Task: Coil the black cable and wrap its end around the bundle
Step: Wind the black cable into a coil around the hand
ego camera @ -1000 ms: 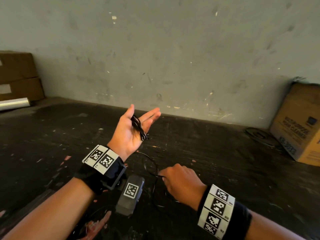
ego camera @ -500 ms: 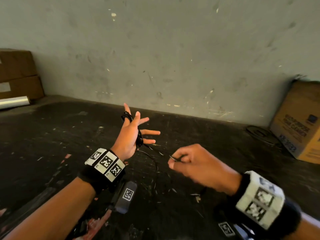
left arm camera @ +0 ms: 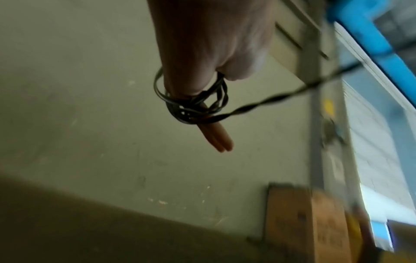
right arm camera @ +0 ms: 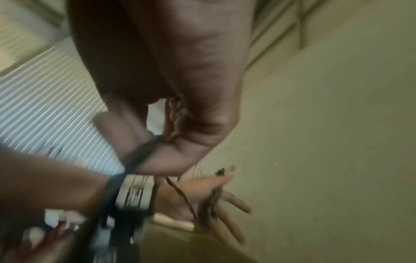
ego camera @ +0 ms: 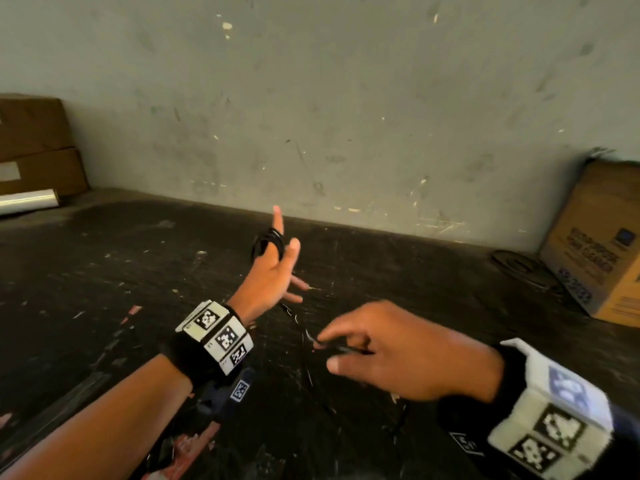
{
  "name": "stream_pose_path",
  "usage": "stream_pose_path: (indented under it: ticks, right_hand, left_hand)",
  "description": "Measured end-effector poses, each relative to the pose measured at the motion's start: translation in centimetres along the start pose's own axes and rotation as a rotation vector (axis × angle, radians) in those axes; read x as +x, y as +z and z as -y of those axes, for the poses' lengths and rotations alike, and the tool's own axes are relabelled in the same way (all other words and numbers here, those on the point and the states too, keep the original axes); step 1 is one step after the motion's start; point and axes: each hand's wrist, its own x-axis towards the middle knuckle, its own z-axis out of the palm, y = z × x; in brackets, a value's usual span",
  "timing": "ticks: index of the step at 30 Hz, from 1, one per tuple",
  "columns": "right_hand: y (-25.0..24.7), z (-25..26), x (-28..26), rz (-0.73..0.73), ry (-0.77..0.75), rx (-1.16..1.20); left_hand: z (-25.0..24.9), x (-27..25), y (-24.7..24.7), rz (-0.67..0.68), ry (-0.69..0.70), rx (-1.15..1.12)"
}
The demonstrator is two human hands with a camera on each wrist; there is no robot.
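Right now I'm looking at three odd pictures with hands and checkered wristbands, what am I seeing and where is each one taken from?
No machine here: a person is working bare-handed, wearing cameras. The wide picture comes from a camera on the head; the other two come from cameras strapped to each wrist, looking along the fingers. The checkered bands are marker tags on the wrists. The left hand is spread open, with a thin black cable looped in a bundle around its fingers. The right hand pinches the cable's loose stretch. Below is a dark scuffed work surface, with a brown cardboard box at the right against the wall.
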Motion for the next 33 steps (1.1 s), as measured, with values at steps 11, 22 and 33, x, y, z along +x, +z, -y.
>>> stream_pose_path:
  ticks: [11, 22, 33]
  right_hand:
    - [-9.5, -3.0, 0.9, -0.314, 0.038, -0.28]
    - [-8.7, -9.1, 3.2, -0.652, -0.02, -0.277]
    - [3.9, -6.2, 6.0, -0.281, 0.026, 0.029]
  left_hand:
    - [-0.5, -3.7, 1.1, 0.553, -0.188, 0.131]
    - [-4.2, -4.4, 2.1, 0.825, -0.027, -0.314]
    - [-6.4, 0.4, 2.1, 0.23, -0.036, -0.731]
